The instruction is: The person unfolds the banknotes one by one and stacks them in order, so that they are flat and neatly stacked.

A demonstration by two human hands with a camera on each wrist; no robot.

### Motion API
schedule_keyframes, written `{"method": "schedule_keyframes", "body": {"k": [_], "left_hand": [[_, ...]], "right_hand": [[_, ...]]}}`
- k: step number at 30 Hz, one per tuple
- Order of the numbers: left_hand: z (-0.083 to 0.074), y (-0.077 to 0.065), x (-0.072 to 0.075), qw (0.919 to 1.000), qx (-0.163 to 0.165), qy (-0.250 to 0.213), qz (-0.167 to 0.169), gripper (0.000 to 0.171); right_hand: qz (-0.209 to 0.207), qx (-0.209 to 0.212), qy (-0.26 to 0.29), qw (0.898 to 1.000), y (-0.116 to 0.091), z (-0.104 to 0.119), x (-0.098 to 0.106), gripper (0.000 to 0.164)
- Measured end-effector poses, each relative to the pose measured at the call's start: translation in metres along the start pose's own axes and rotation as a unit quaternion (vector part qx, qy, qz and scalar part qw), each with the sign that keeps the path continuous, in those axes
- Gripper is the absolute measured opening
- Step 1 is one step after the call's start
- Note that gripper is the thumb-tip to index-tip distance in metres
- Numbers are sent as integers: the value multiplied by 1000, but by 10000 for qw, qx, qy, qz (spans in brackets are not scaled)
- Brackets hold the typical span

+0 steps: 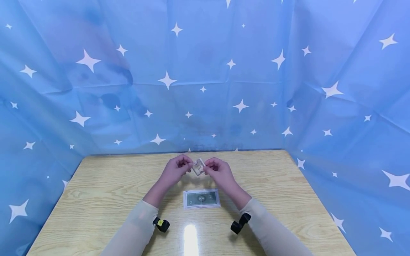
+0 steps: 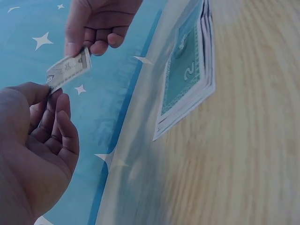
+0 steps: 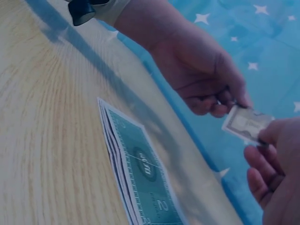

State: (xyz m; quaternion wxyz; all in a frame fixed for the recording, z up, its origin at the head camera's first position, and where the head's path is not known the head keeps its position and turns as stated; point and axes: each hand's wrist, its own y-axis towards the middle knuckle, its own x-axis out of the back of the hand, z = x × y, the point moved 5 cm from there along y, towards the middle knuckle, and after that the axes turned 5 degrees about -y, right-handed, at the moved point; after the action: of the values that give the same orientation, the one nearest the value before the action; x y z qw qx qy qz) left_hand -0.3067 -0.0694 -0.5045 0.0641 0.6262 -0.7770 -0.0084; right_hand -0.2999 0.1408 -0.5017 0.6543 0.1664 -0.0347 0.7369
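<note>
Above the table, a small beige paper note (image 1: 198, 168), printed like play money and apparently folded, is held tilted between both hands. My left hand (image 1: 174, 171) pinches one edge between thumb and forefinger, and my right hand (image 1: 221, 172) pinches the opposite edge. The left wrist view shows the note (image 2: 69, 71) slightly bent, with the other fingers loosely curled below it. Nearer to me on the table lies a stack of green play banknotes (image 1: 201, 198) marked with a 2. Its layered white edges show in the right wrist view, where the stack (image 3: 145, 164) lies flat.
The light wood table (image 1: 112, 192) ends at a far edge just beyond the hands. A blue curtain (image 1: 205, 124) with white stars hangs behind it and along both sides. Black wrist cameras (image 1: 162, 224) sit on the sleeves.
</note>
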Motion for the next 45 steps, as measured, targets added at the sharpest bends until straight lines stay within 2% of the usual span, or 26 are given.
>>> {"method": "schedule_keyframes", "body": {"k": [7,15,19,23,28,37,45], "left_hand": [[7,-8,-9,9991,-10,-28,428,16],[11,-16,-19,9959,-109,207,877,23],[8,-16,-22,9959,-267,283,816,27],[2,-16,-23,9966,-390,216,696,23],[-1,-16,-24,9975,-376,237,556,16],[0,-15,-20,9984,-332,291,343,14],[0,-14,-20,9978,-433,299,396,21]], "right_hand": [[-18,30,20,10000,0,3,7,10],[124,78,94,9998,-2,6,8,12],[352,142,-37,9993,-3,6,6,10],[510,209,-172,9983,-4,7,5,8],[479,231,-141,9985,-7,9,3,7],[444,98,-123,9989,-9,10,3,8],[466,25,-217,9987,-9,10,3,9]]}}
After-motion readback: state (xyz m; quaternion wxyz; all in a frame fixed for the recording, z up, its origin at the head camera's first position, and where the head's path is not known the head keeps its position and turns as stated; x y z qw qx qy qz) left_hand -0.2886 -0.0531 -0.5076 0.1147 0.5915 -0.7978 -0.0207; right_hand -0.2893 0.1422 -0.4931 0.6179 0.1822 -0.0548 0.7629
